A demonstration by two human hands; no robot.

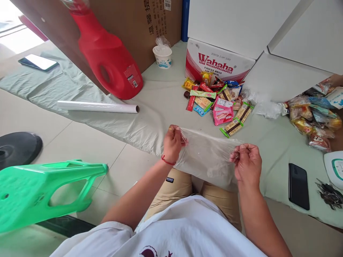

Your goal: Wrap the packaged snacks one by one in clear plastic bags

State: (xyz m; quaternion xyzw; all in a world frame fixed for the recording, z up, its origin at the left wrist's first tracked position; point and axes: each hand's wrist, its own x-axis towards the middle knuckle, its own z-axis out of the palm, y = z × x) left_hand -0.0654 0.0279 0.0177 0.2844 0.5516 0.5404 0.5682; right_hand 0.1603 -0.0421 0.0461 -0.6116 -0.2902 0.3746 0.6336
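Stretched between my hands is a clear plastic bag (206,151), thin and see-through, above the near edge of the cloth-covered table. My left hand (173,142), with a red string on the wrist, pinches its left side. At the right side, my right hand (246,160) grips the bag between thumb and fingers. Just beyond the bag lies a pile of wrapped snacks, among them a pink packet (223,111) and a wafer bar with green ends (232,127). Behind the pile stands a Wahaha carton (214,62).
A red jug (112,57), a white roll (99,106) and a paper cup (162,57) stand or lie left. Rightward are crumpled clear plastic (266,105), bagged snacks (313,117), a black phone (298,185) and keys (331,194). A green stool (53,189) is at lower left.
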